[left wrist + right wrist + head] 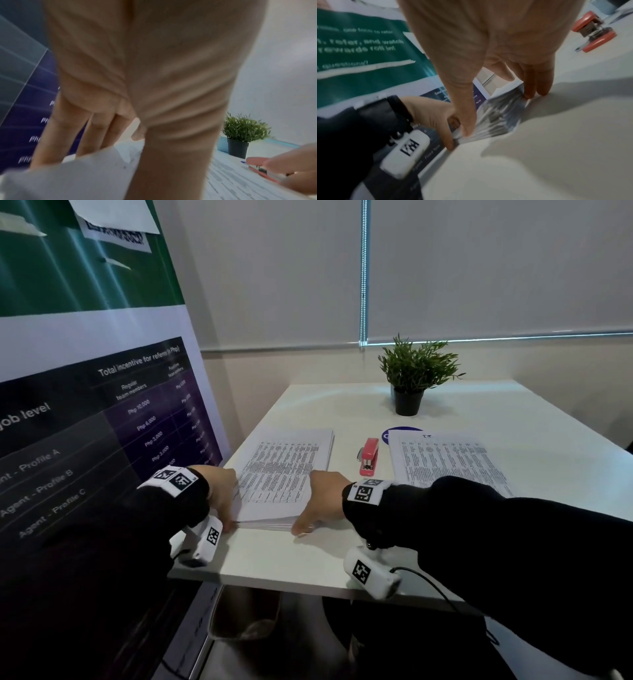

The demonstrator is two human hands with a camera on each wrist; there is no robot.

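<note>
A thick stack of printed sheets lies on the white table near its left edge. My left hand rests against the stack's left side, fingers stretched along the edge and thumb at the near left corner. My right hand touches the near right corner: its thumb lies along the near edge and its straight fingers press the right side. The sheets sit squeezed between both hands. Neither hand lifts the stack.
A pink stapler lies just right of the stack. Beyond it is a second pile of printed sheets over a blue disc. A potted plant stands at the back. A printed banner stands close on the left.
</note>
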